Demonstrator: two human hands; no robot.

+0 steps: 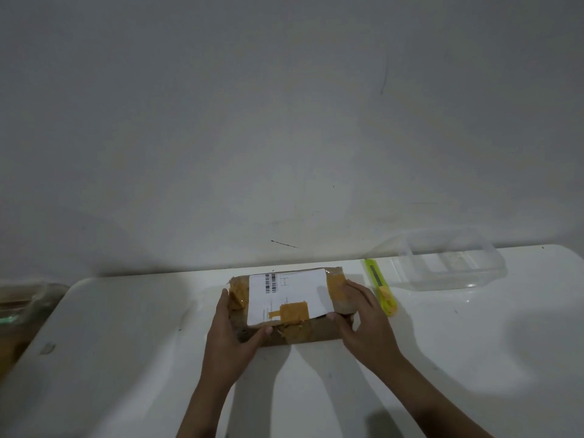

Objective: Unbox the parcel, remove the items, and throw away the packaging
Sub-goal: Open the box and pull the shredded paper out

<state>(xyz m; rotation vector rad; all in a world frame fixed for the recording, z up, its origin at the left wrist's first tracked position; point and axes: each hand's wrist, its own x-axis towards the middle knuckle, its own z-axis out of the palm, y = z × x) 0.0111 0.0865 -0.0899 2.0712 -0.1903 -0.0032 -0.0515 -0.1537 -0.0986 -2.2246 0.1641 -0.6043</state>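
Note:
A brown cardboard parcel [289,297] wrapped in tan tape, with a white shipping label on top, lies on the white table [126,343] near its far edge. My left hand [229,327] grips the parcel's left end, thumb on its front face. My right hand [363,314] grips the right end, fingers over the top and thumb at the label's lower corner. A yellow-green utility knife [380,287] lies just right of the parcel, beside my right hand.
A clear plastic container [448,260] stands at the back right of the table. A plain wall rises behind the table. Off the table's left edge sits a dim, glassy object [22,305].

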